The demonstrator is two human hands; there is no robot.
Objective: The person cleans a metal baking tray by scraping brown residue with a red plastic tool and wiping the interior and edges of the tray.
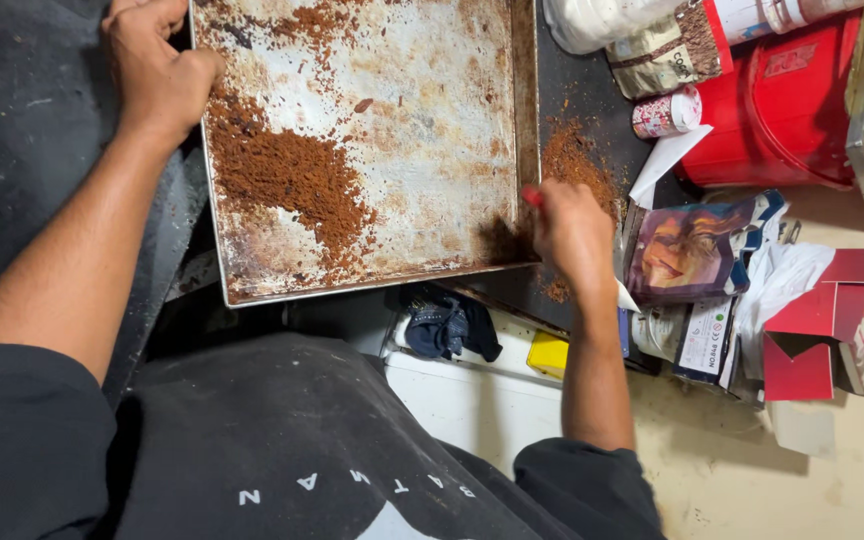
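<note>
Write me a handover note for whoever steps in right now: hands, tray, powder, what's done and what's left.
Left hand: gripping the tray's left rim near the far corner.
Right hand: at the tray's near right corner, closed on a small red-tipped tool; what kind is unclear.
Tray: stained metal, resting on the dark worktop.
Powder: brown, piled on the tray's left half; a smaller patch sits by the right hand.
Done: most of the tray's centre and right side looks scraped bare.
Left: the pile and patch remain on the tray; spilled powder lies on the worktop right of it.
</note>
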